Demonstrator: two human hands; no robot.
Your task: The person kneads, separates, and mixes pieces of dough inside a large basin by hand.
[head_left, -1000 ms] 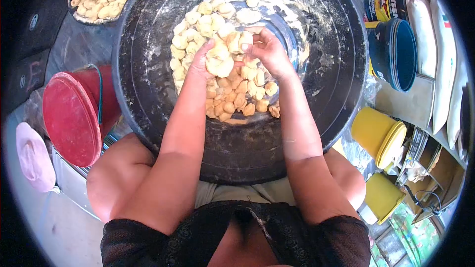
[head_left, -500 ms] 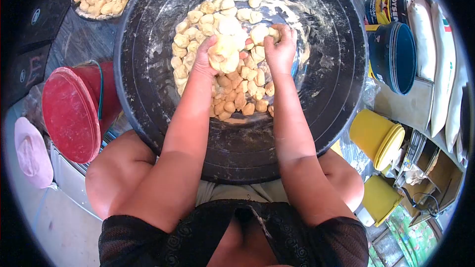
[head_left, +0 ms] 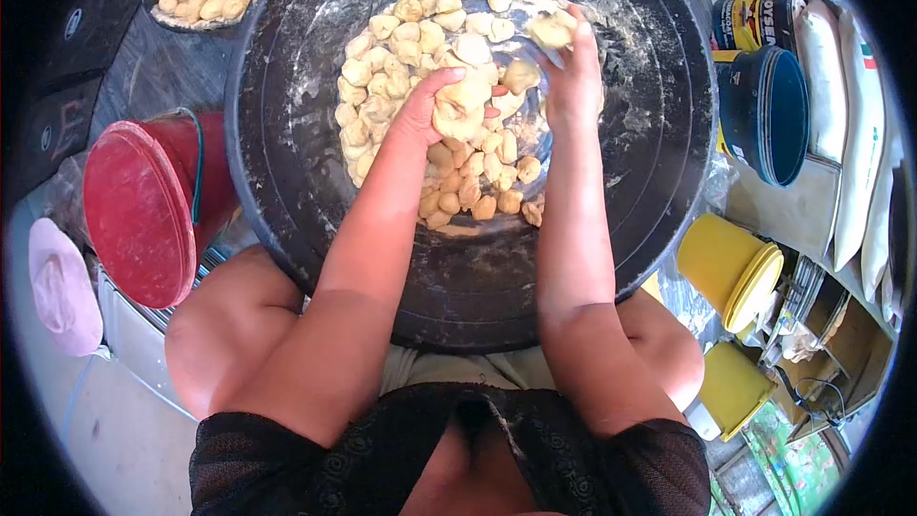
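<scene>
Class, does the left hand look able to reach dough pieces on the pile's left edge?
Probably yes: nothing visible blocks the left hand from those dough pieces, but the lump it holds may hinder.

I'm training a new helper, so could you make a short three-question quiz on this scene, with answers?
1. What does the left hand hold over the black tub?
2. True or false: the red bucket is on the person's left side.
3. Which of these is nearest the red bucket? (a) blue bucket (b) pink hat (c) yellow bucket

Key:
1. A lump of dough.
2. True.
3. (b)
</scene>
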